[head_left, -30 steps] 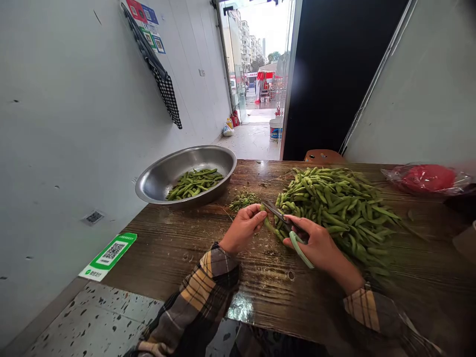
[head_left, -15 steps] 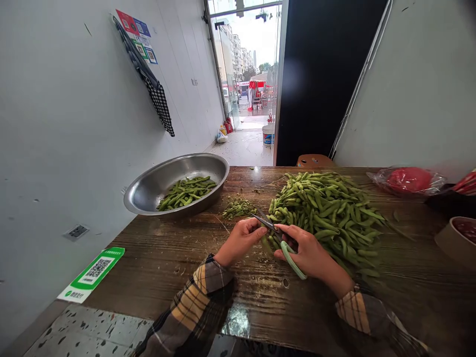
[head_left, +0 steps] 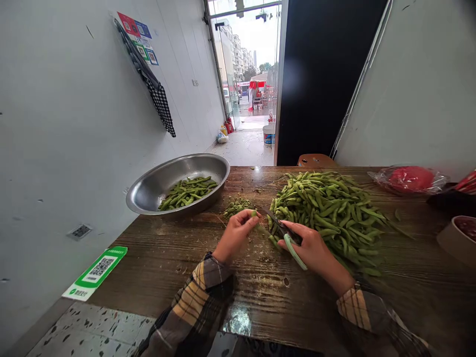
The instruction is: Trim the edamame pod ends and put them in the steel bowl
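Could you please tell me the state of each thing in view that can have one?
Wide silver steel basin, partly filled with green pods
Green-handled metal scissors, in right hand, opening unclear
Single green pod, held in left hand
Large green pod heap, loose
Clear glass door, open
Round red bundle, wrapped

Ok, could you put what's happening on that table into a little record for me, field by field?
Left hand: pinching an edamame pod
Right hand: holding green-handled scissors
Main heap: loose edamame pods, just beyond the right hand
Small pile: green scraps, between basin and heap
Basin: stainless steel basin, to the left, with more pods inside
Surface: dark wooden table, littered with bits
Left edge: green-and-white QR-code card
Far right: red item in clear plastic
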The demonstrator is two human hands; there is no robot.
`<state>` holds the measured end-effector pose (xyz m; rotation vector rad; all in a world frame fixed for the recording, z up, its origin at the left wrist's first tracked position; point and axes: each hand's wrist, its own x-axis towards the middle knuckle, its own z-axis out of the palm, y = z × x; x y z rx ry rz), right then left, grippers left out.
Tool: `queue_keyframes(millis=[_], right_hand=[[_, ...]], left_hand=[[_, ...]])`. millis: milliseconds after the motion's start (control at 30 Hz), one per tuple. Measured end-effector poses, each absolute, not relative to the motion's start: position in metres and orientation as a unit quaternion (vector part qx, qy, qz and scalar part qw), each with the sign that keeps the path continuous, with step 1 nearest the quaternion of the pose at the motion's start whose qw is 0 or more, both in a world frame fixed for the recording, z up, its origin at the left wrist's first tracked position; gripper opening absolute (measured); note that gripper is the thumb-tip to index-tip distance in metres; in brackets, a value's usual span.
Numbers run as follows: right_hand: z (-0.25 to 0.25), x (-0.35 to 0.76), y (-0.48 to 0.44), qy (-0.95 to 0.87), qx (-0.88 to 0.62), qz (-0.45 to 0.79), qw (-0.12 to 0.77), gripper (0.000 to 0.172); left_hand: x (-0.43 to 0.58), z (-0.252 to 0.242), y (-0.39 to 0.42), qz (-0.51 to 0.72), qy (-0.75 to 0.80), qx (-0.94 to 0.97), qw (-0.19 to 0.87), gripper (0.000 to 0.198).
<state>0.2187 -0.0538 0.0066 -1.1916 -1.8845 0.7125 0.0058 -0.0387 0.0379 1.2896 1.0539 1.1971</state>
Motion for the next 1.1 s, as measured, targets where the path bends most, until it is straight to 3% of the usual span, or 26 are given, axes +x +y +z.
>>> queue_keyframes(millis=[267, 1100], right_hand=[[0.008, 0.221, -0.053, -0.710, -0.502, 0.316, 0.380, 0.060], [0.007, 0.211, -0.057, -0.733, -0.480, 0.312, 0.368, 0.056]], left_hand=[[0.001, 0.037, -0.031, 0.627, 0.389, 0.358, 0.572, 0.031], [0.007, 0.031, -0.036, 0.573, 0.369, 0.360, 0.636, 0.030]])
